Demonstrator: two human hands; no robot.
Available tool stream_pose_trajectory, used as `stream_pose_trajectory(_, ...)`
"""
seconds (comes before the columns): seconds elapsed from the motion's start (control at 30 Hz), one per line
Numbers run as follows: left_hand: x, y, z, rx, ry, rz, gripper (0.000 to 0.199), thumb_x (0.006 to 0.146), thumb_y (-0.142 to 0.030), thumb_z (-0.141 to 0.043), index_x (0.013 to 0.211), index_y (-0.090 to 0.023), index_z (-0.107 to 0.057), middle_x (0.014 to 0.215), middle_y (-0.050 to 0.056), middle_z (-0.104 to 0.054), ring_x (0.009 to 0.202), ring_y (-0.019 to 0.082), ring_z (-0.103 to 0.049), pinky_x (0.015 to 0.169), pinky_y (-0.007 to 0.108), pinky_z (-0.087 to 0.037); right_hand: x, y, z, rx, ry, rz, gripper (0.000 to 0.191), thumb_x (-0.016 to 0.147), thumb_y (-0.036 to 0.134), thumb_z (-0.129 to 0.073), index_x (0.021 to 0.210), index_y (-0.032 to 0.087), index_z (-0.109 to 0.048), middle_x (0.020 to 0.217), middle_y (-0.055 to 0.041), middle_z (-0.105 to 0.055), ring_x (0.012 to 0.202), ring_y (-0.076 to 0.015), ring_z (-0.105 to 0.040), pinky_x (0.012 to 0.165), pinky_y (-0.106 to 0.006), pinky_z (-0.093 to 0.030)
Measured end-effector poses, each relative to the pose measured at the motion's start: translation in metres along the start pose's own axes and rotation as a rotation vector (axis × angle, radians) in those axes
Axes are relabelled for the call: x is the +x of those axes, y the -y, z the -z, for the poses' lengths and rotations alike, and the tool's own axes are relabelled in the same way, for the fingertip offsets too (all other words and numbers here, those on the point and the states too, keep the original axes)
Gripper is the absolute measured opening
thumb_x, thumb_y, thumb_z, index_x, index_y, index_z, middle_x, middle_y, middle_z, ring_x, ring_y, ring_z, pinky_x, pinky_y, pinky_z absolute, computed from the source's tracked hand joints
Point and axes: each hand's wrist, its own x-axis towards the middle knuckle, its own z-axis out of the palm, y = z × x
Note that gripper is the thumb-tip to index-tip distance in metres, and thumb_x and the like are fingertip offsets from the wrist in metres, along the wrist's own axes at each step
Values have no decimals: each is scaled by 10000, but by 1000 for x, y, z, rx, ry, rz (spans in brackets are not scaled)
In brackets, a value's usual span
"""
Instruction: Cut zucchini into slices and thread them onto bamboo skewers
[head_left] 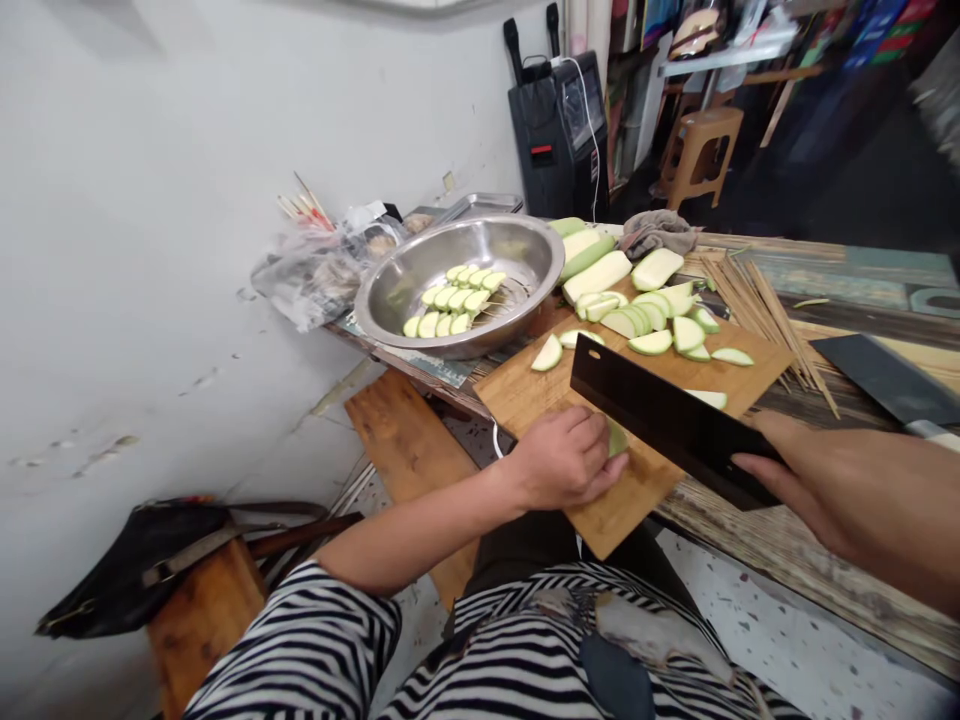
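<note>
My left hand (566, 458) rests on the wooden cutting board (510, 390), its fingers curled over a piece of zucchini (616, 438) that is mostly hidden. My right hand (810, 475) grips a dark cleaver (667, 412), its broad blade slanting over the board just beyond my left hand. Several pale green zucchini slices (651, 342) lie across the far half of the board. Behind them sit peeled zucchini halves (598, 277). In a steel basin (544, 255) to the left, rows of zucchini slices on thin sticks (454, 300) are laid out.
Loose bamboo skewers (780, 320) and a second dark blade (889, 375) lie right of the board. A grey cloth (656, 233) is at the back. Plastic bags (315, 275) stand left of the basin, near the wall. Below the table is a wooden bench (405, 440).
</note>
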Motion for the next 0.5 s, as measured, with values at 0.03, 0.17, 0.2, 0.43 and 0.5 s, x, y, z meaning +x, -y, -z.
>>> stream_pose_trajectory(0.03,-1,0,-1,6,0,-1,285,889,-301,-453,800,-107,-643,848,118,-650,768,179,-604,652,333,-548,-2,0,2,-61,-40,-2,307,903,353,-306,849,186,-557,524,-57,-625,387,-224,-587,378,-286,-357)
stream_pose_trajectory(0.17,-3,-1,-4,16,16,-11,292,889,-285,-444,749,-112,-633,824,116,-642,774,180,-603,677,346,-548,-10,5,8,-143,-105,44,295,909,339,-312,907,190,-568,555,-64,-652,357,-217,-572,345,-264,-295)
stream_pose_trajectory(0.2,-4,-1,-5,17,19,-11,294,889,-282,-443,740,-112,-631,818,116,-641,773,179,-602,680,347,-547,-11,7,9,-129,-101,54,274,904,317,-322,898,198,-569,570,-64,-663,364,-215,-581,349,-266,-304)
stream_pose_trajectory(0.43,-5,-1,-7,34,-15,-6,288,886,-271,-439,740,-119,-635,788,106,-642,777,182,-608,668,345,-546,-10,6,3,-85,-68,55,286,899,314,-301,951,205,-560,602,-83,-682,389,-234,-604,345,-285,-355)
stream_pose_trajectory(0.5,-5,-1,-7,38,-24,-7,285,886,-268,-440,748,-120,-640,790,107,-645,772,181,-610,660,342,-547,-10,5,-2,-66,-90,71,286,894,339,-296,866,210,-550,597,-93,-673,413,-244,-612,352,-295,-363)
